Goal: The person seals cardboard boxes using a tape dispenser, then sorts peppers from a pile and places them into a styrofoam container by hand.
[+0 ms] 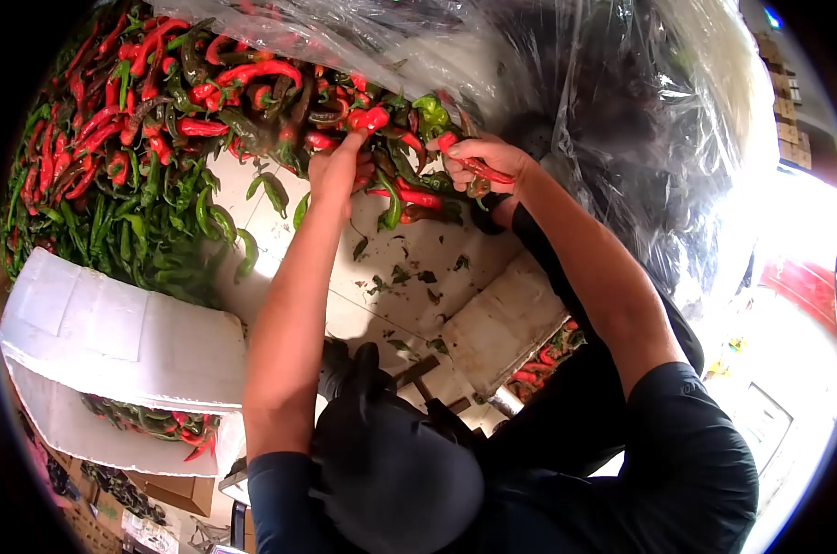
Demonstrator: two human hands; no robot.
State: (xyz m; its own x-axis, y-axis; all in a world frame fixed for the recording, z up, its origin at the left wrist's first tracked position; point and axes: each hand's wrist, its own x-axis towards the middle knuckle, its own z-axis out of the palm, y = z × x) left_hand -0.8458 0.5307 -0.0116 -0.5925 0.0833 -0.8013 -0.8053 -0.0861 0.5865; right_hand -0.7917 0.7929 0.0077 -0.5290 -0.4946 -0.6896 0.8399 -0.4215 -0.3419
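My left hand (pixel 337 174) reaches into the edge of a large heap of red and green chili peppers (pixel 95 138). Its fingers are closed, with red showing at the palm side, and the fingertips are against a bright red pepper (pixel 368 119). My right hand (pixel 481 159), beside the plastic sheeting, is closed around red chili peppers (pixel 489 172); how many I cannot tell. Between and below the hands lie more peppers, among them a red one (pixel 422 198) and a curved green one (pixel 390 210).
A white foam box (pixel 132 319) with peppers inside stands at lower left. Another foam box (pixel 502 323) with red peppers is by my right leg. Clear plastic sheeting (pixel 640 120) covers the upper right. Leaf scraps (pixel 400 274) litter the tiled floor (pixel 345 309).
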